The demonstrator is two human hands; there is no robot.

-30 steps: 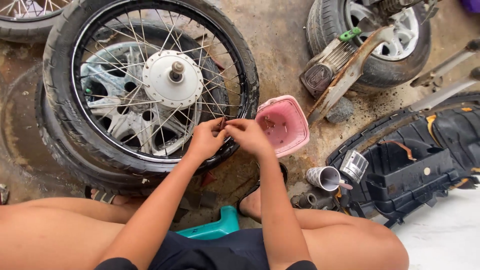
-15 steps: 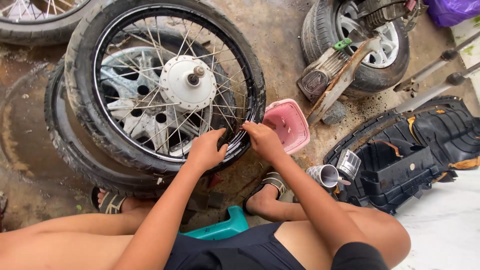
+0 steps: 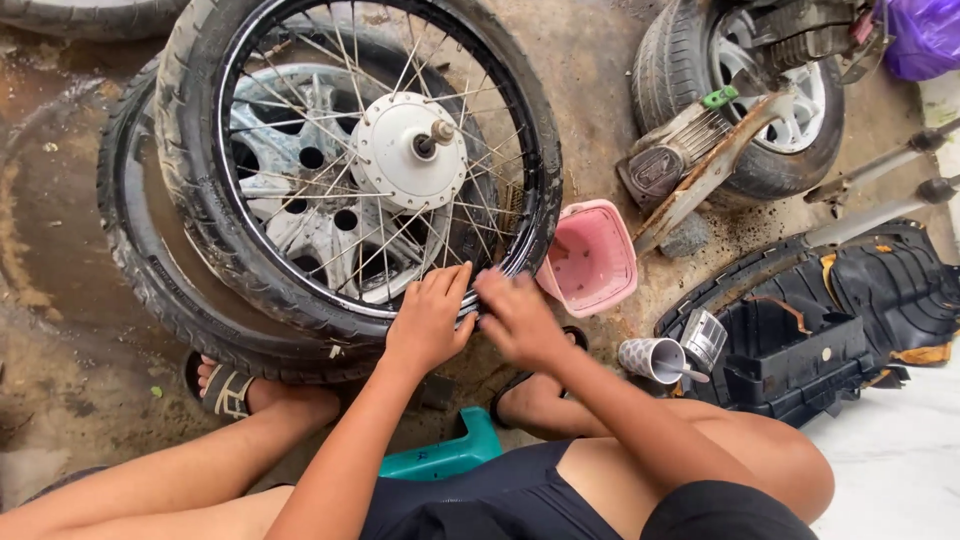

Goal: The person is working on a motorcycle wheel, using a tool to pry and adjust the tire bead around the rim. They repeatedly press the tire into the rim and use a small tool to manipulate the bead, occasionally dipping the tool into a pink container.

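Note:
A spoked motorcycle wheel (image 3: 300,150) with a black rim, black tyre and a white hub (image 3: 405,152) lies flat on top of a car wheel (image 3: 140,260). My left hand (image 3: 428,318) and my right hand (image 3: 515,318) meet at the near edge of the rim (image 3: 500,265), fingers pinched around a spoke end there. What exactly the fingers hold is too small to tell. I sit low on a teal stool (image 3: 445,450), with a sandalled foot on each side.
A pink plastic tub (image 3: 592,258) sits just right of the wheel. Metal cups (image 3: 660,358) and a black plastic motorcycle panel (image 3: 820,330) lie at the right. Another wheel with metal parts (image 3: 740,100) is at the top right, beside a purple bag (image 3: 925,35). The concrete floor is dirty and wet.
The view has shifted, so the wheel sits further right and fills more of the frame. Both hands stayed at the near rim edge, working around the same spot.

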